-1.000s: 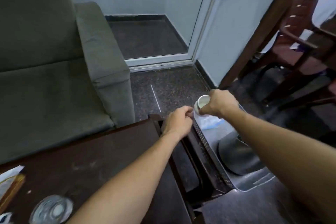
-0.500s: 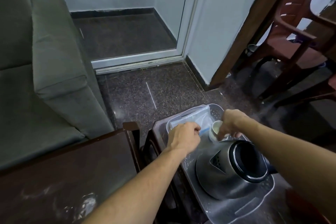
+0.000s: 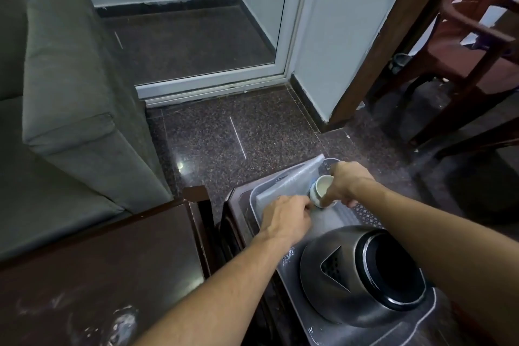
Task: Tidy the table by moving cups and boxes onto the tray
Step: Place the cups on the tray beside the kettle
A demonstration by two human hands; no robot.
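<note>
A silver tray point(image 3: 254, 199) lies on a low dark stand to the right of the dark wooden table point(image 3: 98, 261). My right hand point(image 3: 346, 182) grips a small white cup point(image 3: 321, 187) with a blue band, tilted, just above the tray's far end. A pale flat packet point(image 3: 289, 182) lies in the tray's far part, one end leaning on the rim. My left hand point(image 3: 286, 218) rests on the packet's near edge with fingers curled; I cannot tell whether it pinches it. A steel kettle point(image 3: 362, 275) fills the tray's near half.
A grey sofa point(image 3: 64, 93) stands at the left, close to the table. Dark granite floor lies beyond the tray. A brown wooden post point(image 3: 393, 36) and a maroon plastic chair point(image 3: 471, 36) stand at the right. A glass door is at the back.
The view swung right and down, bringing the tray and kettle into full view. My right hand carried the cup from the tray's far edge to above the tray; my left hand came along with the packet.
</note>
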